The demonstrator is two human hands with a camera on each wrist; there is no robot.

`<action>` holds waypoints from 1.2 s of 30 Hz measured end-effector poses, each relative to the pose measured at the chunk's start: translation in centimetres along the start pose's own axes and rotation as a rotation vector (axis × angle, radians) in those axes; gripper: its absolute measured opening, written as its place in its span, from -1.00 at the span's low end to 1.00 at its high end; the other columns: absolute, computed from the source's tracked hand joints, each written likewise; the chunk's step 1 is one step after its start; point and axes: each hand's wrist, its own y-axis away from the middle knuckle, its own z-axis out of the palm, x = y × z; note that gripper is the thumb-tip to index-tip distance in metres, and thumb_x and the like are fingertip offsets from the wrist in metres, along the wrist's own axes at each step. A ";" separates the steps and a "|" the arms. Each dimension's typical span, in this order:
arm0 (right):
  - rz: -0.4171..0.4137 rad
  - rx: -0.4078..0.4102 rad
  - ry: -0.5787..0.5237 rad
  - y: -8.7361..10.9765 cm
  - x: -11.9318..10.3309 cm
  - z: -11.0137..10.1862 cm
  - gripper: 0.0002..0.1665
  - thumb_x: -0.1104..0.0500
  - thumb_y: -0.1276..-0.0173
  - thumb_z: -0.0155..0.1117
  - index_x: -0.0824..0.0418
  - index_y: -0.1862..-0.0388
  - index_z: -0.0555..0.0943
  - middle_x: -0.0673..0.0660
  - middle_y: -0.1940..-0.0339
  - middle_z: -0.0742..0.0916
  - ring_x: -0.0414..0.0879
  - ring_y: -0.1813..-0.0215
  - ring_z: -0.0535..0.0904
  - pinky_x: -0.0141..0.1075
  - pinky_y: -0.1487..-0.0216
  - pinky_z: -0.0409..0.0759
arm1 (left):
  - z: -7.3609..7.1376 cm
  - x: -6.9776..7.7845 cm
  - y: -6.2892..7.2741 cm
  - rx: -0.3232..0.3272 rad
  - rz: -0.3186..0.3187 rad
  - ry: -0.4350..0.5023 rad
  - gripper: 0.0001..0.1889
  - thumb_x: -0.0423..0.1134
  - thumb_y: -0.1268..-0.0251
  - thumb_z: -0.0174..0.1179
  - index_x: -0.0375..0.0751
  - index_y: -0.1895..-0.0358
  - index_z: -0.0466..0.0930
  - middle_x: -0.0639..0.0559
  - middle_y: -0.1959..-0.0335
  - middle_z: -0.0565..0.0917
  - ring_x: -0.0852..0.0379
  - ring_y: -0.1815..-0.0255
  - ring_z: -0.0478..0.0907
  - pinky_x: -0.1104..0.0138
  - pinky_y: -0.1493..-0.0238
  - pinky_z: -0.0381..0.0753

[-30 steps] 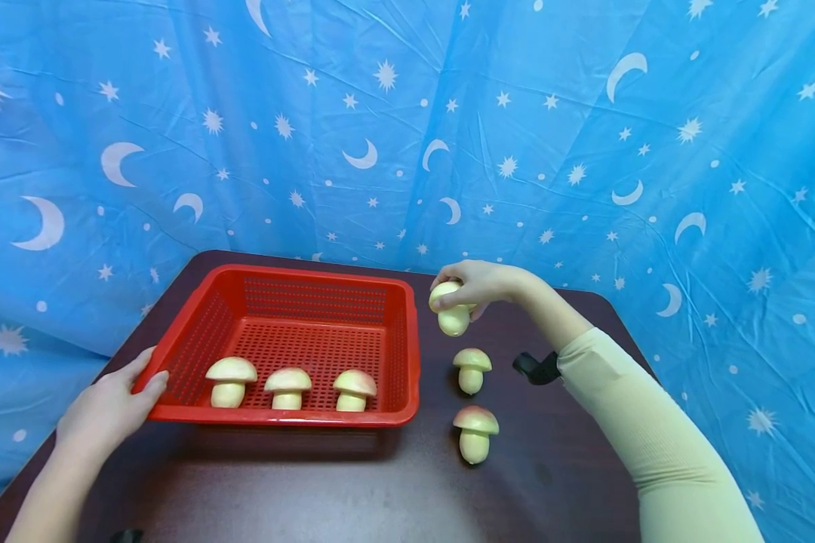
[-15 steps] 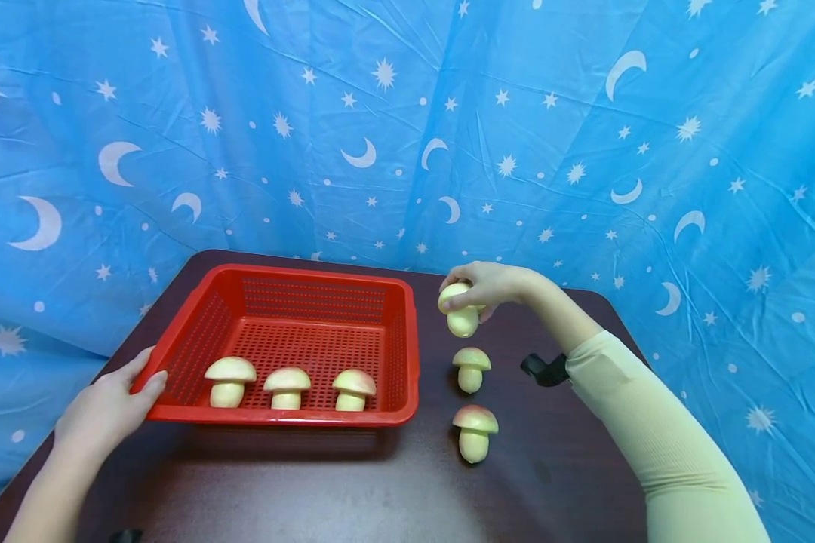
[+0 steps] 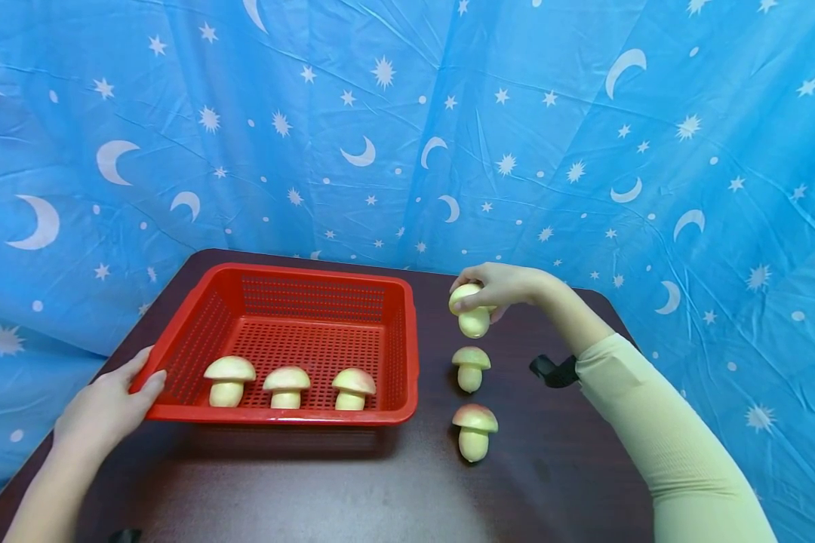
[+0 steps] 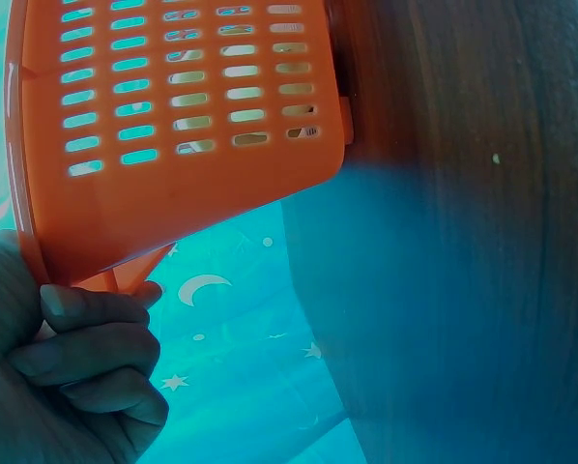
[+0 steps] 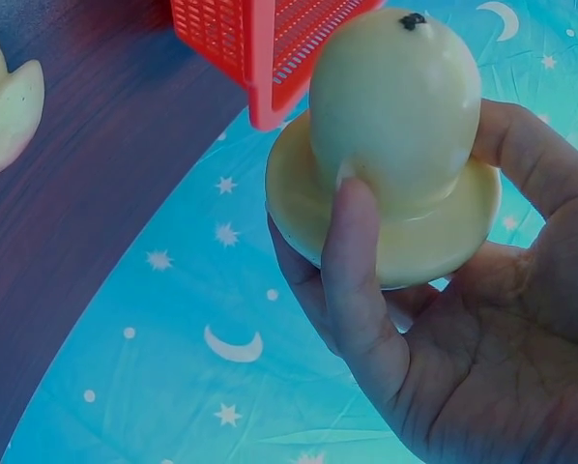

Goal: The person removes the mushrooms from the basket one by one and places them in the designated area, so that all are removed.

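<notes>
My right hand (image 3: 502, 290) grips a pale yellow toy mushroom (image 3: 474, 323) by its cap, over the table's far side, to the right of the red basket (image 3: 272, 414). In the right wrist view the stem of this mushroom (image 5: 395, 106) points up toward the camera, with a dark spot at its tip. My left hand (image 3: 102, 407) holds the basket's left rim; the left wrist view shows fingers curled under the slotted wall (image 4: 173, 203). Three mushrooms stand in a row along the basket's near side: one at left (image 3: 229, 369), one in the middle (image 3: 287, 379), one at right (image 3: 355, 382).
Two more mushrooms lie on the dark table (image 3: 299, 498) right of the basket: one with a greenish cap (image 3: 472, 358) and a nearer one with a reddish cap (image 3: 475, 418). A blue curtain (image 3: 380, 128) with moons and stars hangs behind the table.
My right hand has moved a little to the right with the mushroom, away from the basket. The left hand and the basket have stayed in place.
</notes>
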 end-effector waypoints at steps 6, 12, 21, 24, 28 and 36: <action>0.016 -0.003 -0.012 0.3 0.6 -0.1 -0.42 -0.06 -0.35 0.23 0.19 -0.24 0.43 0.21 -0.04 0.52 0.02 0.06 0.53 -0.18 0.17 0.65 | 0.0 0.0 0.0 0.000 0.000 0.004 -0.17 -0.05 -0.38 0.07 -0.53 -0.43 -0.16 -0.67 -0.02 0.34 -0.27 0.32 0.46 0.10 0.50 0.63; 0.030 -0.007 -0.026 0.6 1.1 -0.3 -0.42 -0.05 -0.35 0.23 0.20 -0.25 0.42 0.22 -0.06 0.51 0.03 0.06 0.53 -0.18 0.17 0.64 | 0.1 0.0 0.1 -0.002 -0.006 0.000 -0.16 -0.05 -0.38 0.07 -0.53 -0.42 -0.17 -0.68 -0.02 0.33 -0.27 0.32 0.45 0.11 0.51 0.63; 0.046 -0.012 -0.042 1.2 2.1 -0.4 -0.39 -0.05 -0.35 0.24 0.22 -0.27 0.40 0.24 -0.08 0.50 0.04 0.05 0.53 -0.17 0.13 0.64 | 0.0 0.0 -0.1 -0.010 -0.008 -0.015 -0.17 -0.05 -0.38 0.07 -0.55 -0.41 -0.15 -0.69 -0.01 0.33 -0.33 0.29 0.43 0.10 0.51 0.61; 0.053 -0.017 -0.051 1.4 2.6 -0.4 -0.38 -0.04 -0.36 0.24 0.23 -0.28 0.39 0.24 -0.08 0.50 0.03 0.05 0.54 -0.17 0.12 0.64 | 0.0 0.1 -0.1 -0.014 -0.011 -0.014 -0.17 -0.05 -0.37 0.07 -0.55 -0.41 -0.16 -0.69 -0.02 0.33 -0.33 0.29 0.44 0.10 0.51 0.62; 0.067 -0.017 -0.062 1.6 3.4 -0.4 -0.38 -0.02 -0.37 0.23 0.25 -0.30 0.37 0.25 -0.09 0.49 0.05 0.03 0.53 -0.16 0.12 0.64 | -0.1 0.2 -0.1 -0.012 -0.010 -0.002 -0.16 -0.06 -0.38 0.08 -0.54 -0.42 -0.17 -0.68 -0.01 0.34 -0.30 0.31 0.45 0.10 0.50 0.63; 0.096 -0.022 -0.079 2.1 5.1 -0.1 -0.41 0.03 -0.37 0.22 0.28 -0.28 0.38 0.26 -0.09 0.50 0.06 0.01 0.51 -0.16 0.12 0.64 | -0.2 0.3 -0.1 -0.019 -0.010 -0.005 -0.16 -0.06 -0.37 0.08 -0.54 -0.42 -0.17 -0.67 0.01 0.36 -0.24 0.34 0.46 0.11 0.51 0.62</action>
